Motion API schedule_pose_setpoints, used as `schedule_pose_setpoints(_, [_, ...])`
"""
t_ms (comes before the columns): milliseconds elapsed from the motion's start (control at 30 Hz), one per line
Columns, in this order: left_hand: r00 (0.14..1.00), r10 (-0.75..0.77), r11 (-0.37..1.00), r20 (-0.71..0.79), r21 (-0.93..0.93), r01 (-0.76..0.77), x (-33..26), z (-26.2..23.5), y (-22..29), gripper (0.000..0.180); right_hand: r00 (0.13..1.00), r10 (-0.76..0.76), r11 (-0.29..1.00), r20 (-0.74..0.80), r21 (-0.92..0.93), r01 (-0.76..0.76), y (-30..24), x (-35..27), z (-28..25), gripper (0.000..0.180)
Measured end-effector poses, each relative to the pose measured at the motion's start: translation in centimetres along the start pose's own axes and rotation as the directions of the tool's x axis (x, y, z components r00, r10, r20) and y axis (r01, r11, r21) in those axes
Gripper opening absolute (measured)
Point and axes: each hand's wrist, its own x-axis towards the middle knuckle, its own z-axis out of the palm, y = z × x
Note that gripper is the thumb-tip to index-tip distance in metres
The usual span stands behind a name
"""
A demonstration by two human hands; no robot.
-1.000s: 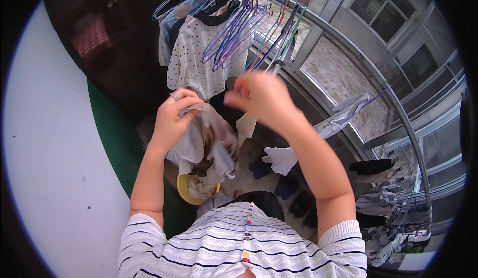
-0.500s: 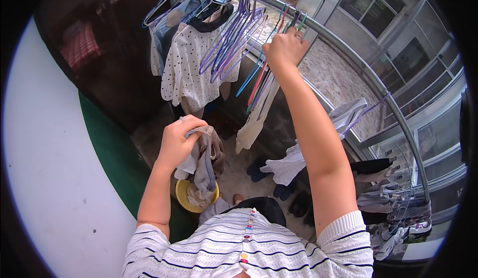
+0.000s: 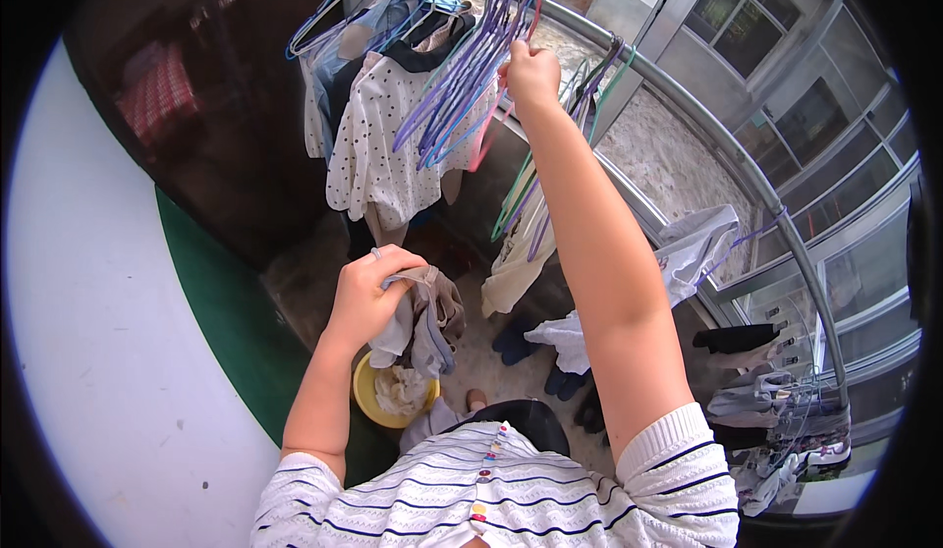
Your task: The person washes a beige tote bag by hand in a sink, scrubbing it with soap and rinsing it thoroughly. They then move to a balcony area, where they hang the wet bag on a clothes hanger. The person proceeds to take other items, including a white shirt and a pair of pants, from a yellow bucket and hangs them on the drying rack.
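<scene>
My left hand (image 3: 371, 295) is closed on a bunched grey-brown garment (image 3: 432, 310), which hangs down over a yellow basin (image 3: 365, 399) with pale cloth in it. My right arm reaches up to the metal rail, where my right hand (image 3: 533, 72) is closed around a pink hanger (image 3: 483, 140). That hanger is beside a cluster of purple and blue hangers (image 3: 454, 86). To the right of my hand, green and dark hangers (image 3: 595, 84) hang on the rail with a cream garment (image 3: 507, 278) below them.
A curved metal rail (image 3: 722, 116) runs across the top and down the right. Dotted white shirt (image 3: 386, 150) and other clothes hang at the left. A white garment (image 3: 695, 244) and more laundry (image 3: 776, 401) hang at the right. Dark shoes (image 3: 515, 340) stand on the floor.
My right hand has moved left along the rail, bringing the pink hanger toward the purple cluster and away from the green ones. My left hand has lifted the garment slightly clear of the basin.
</scene>
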Motion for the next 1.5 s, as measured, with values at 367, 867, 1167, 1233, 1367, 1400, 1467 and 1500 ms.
schedule_pose_setpoints(367, [0.998, 0.011, 0.997, 0.059, -0.079, -0.007, 1.5, -0.6, -0.6, 0.026, 0.951, -0.25, 0.888, 0.181, 0.433, 0.151, -2.1, -12.7, -7.3, 0.013])
schedule_pose_setpoints(867, [0.979, -0.146, 0.887, -0.144, -0.457, 0.065, -0.1, 0.5, 5.3, 0.016, 0.605, -0.017, 0.733, 0.796, 0.421, -0.534, 7.0, -30.3, -16.2, 0.032])
schedule_pose_setpoints(1167, [0.974, -0.178, 0.852, -0.143, -0.518, 0.079, -5.0, 1.4, 11.5, 0.005, 0.737, -0.254, 0.967, 0.626, 0.147, 0.208, 7.3, -33.5, -16.7, 0.023])
schedule_pose_setpoints(1233, [0.966, -0.214, 0.875, -0.146, -0.468, 0.123, -6.3, 1.5, 12.6, 0.004, 0.742, -0.311, 0.95, 0.593, 0.194, 0.244, 7.0, -34.1, -16.3, 0.023])
schedule_pose_setpoints(1367, [0.955, -0.222, 0.912, -0.195, -0.389, 0.133, -8.9, 0.8, 13.6, 0.004, 0.706, -0.397, 0.918, 0.586, 0.238, 0.319, 5.5, -34.4, -16.3, 0.02])
schedule_pose_setpoints(1400, [0.947, -0.233, 0.913, -0.223, -0.386, 0.133, -9.4, 0.6, 13.8, 0.004, 0.738, -0.399, 0.916, 0.544, 0.272, 0.295, 5.2, -34.4, -16.3, 0.02])
schedule_pose_setpoints(1467, [0.92, -0.266, 0.912, -0.287, -0.383, 0.144, -10.3, 0.2, 14.2, 0.005, 0.799, -0.389, 0.908, 0.458, 0.34, 0.246, 4.4, -34.1, -16.0, 0.019])
schedule_pose_setpoints(1500, [0.902, -0.288, 0.911, -0.322, -0.384, 0.154, -10.7, -0.1, 14.4, 0.006, 0.834, -0.326, 0.913, 0.445, 0.376, 0.156, 4.4, -33.8, -15.9, 0.02])
